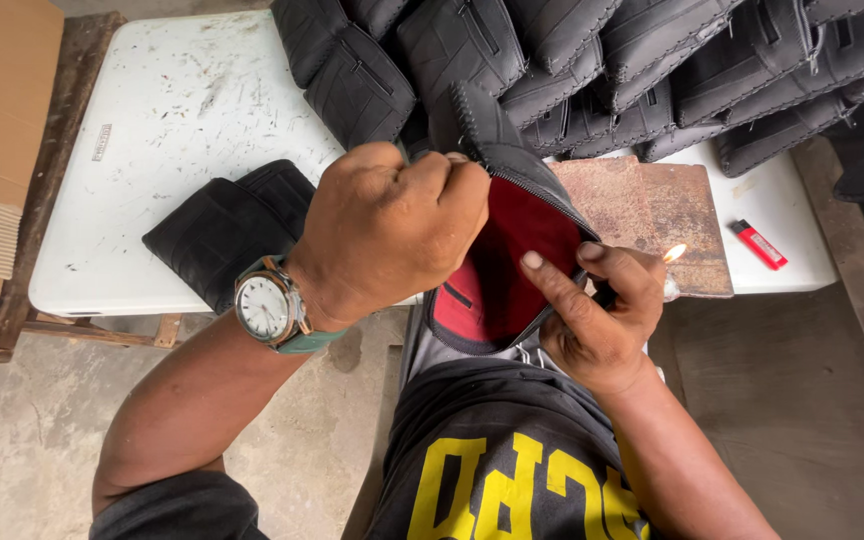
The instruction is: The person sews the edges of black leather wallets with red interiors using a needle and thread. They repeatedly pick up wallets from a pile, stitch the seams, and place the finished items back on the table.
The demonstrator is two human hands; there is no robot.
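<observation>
A white table [167,130], scuffed and marked, fills the upper part of the view, and along its far edge lies a heap of black stitched pouches [642,70] with zips, overlapping one another. A flatter black pouch [227,225] rests by itself on the near left part of the table, and a rusty metal plate [652,215] lies on the near right part, with a red lighter [758,244] just beside it on the white surface. Held up in front of the table, between both hands, is an open black pouch [497,150] with a red lining [502,265]; its zip is undone and nothing can be seen inside it. The left hand [387,235], wearing a wristwatch [267,305], is closed in a fist pinching the pouch's upper rim, so the pouch hangs below and to the right of that grip. The right hand [602,310] props the pouch's lower right edge with its forefinger stretched along the opening, while its other fingers close around a second lighter, mostly hidden, whose small flame [674,253] burns just beside the pouch's edge.
</observation>
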